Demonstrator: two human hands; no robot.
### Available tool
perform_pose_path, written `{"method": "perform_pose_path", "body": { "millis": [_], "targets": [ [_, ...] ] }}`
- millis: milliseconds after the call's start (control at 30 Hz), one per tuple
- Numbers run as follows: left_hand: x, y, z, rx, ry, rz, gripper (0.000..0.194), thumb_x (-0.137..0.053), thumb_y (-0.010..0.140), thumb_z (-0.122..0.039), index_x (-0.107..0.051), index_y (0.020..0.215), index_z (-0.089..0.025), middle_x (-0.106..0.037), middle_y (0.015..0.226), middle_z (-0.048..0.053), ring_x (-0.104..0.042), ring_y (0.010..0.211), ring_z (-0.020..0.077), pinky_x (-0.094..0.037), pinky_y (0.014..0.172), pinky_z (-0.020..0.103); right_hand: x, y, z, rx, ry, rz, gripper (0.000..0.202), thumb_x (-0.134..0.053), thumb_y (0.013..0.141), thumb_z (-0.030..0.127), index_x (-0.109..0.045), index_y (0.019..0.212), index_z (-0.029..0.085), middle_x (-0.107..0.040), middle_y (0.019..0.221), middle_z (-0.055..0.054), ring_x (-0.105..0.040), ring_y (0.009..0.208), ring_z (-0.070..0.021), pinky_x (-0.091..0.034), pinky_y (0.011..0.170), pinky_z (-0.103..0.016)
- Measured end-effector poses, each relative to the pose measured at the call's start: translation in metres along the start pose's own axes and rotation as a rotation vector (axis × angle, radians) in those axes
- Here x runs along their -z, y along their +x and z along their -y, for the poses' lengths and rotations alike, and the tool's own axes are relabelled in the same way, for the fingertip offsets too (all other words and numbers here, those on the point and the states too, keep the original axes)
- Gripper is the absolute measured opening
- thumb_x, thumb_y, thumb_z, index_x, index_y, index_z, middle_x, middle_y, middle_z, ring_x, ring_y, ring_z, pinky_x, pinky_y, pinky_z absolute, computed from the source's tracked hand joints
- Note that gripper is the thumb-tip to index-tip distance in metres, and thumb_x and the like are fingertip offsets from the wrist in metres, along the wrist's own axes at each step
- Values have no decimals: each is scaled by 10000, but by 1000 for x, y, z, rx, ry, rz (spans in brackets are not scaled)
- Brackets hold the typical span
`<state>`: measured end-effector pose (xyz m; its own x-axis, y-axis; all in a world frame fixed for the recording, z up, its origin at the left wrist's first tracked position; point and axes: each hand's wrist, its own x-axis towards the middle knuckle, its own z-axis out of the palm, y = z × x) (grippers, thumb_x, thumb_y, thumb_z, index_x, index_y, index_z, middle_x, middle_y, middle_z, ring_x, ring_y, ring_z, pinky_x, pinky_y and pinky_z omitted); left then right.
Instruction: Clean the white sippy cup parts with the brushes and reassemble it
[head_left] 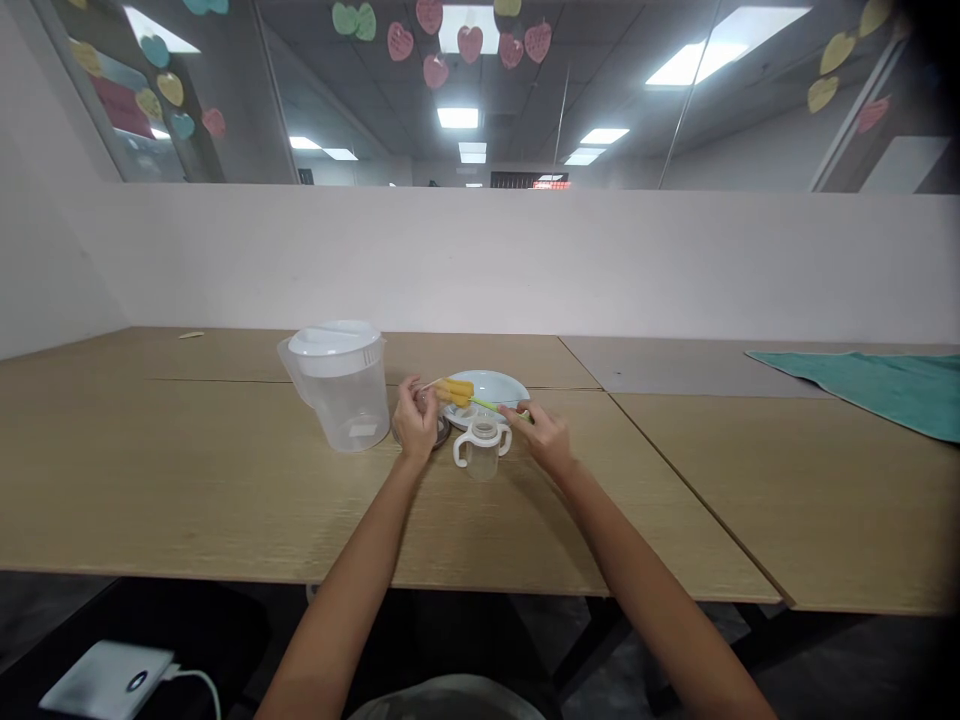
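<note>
A yellow brush head (455,391) on a thin green handle (486,404) is held over a pale plate (510,387). My right hand (541,432) is closed on the green handle. At the brush's other end my left hand (417,418) is closed round a small clear piece, too small to name, with a thin pale stem pointing at the yellow head. A clear cup with two white handles (482,455) stands upright between my hands, touched by neither. Behind my left hand a round dark-rimmed object (441,432) lies partly hidden.
A large clear pitcher with a white lid (346,390) stands left of my left hand. A green cloth (870,385) lies at the far right of the wooden table (225,480). A white device with a cable (109,680) is at the lower left, below the table edge.
</note>
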<state>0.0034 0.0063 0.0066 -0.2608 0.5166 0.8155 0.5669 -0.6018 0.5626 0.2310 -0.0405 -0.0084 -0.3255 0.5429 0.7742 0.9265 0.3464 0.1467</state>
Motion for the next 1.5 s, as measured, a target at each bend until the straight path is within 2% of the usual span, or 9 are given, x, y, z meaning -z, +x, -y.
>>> {"method": "perform_pose_path", "body": {
  "millis": [133,300,467,667,933,1100,1233,1433,1500],
  "targets": [
    [-1,2,3,-154,126,-10,417,-579,780,-368,-488,1125,-150,-568,1017,107,-547,956,216,-444,840,336,-4,0,-3,-127,-36,22,446,-383,864,84,-607,1153,339,-606,954,-39,-514,695,-65,-368,618,-150],
    [3,7,12,-283,262,32,335,-563,774,-228,-543,1101,-159,-498,1062,128,-488,1038,249,-409,915,388,-4,2,-3,-232,-25,17,369,-410,874,148,-635,1120,305,-607,1016,-47,-514,686,-69,-328,559,-161],
    [6,11,26,-239,364,218,421,-498,709,-53,-538,1111,-170,-484,1031,118,-504,1008,255,-444,886,387,-1,2,-2,-308,-9,7,354,-430,869,161,-638,1111,314,-608,1049,-40,-519,689,-75,-310,530,-173],
    [7,8,36,-232,473,450,506,-466,660,15,-533,1107,-213,-487,1058,97,-554,966,234,-485,834,337,-1,3,-2,-290,3,-12,347,-420,888,183,-631,1120,331,-616,1028,-29,-512,684,-73,-320,546,-172],
    [11,10,31,-26,517,655,438,-474,675,38,-530,1044,-192,-520,1109,81,-554,990,187,-449,865,292,-6,2,-4,-226,4,-113,319,-456,866,166,-663,1074,290,-623,975,-33,-497,645,-66,-309,532,-168],
    [11,12,35,-119,517,630,300,-468,656,43,-589,826,-174,-553,1045,76,-524,1007,193,-423,877,295,-9,2,-6,-231,10,-128,320,-463,862,170,-663,1070,309,-626,977,-20,-494,637,-66,-288,518,-175],
    [10,13,34,-119,573,591,230,-455,732,-39,-618,829,-170,-597,918,88,-536,953,226,-420,850,333,-4,5,-4,-289,35,-69,333,-452,854,164,-665,1075,294,-633,898,-31,-494,626,-72,-284,530,-182],
    [5,9,8,-154,409,471,240,-400,836,-139,-616,938,-165,-636,961,75,-546,966,211,-397,888,337,7,11,-7,-441,75,70,320,-508,773,181,-697,1011,278,-632,773,-27,-502,590,-85,-245,517,-212],
    [1,6,-1,-238,287,517,237,-399,870,-206,-621,949,-181,-644,969,57,-544,974,199,-389,902,338,9,12,-8,-486,69,80,317,-509,771,190,-698,1009,277,-637,781,-31,-505,595,-89,-236,520,-218]
  ]
}}
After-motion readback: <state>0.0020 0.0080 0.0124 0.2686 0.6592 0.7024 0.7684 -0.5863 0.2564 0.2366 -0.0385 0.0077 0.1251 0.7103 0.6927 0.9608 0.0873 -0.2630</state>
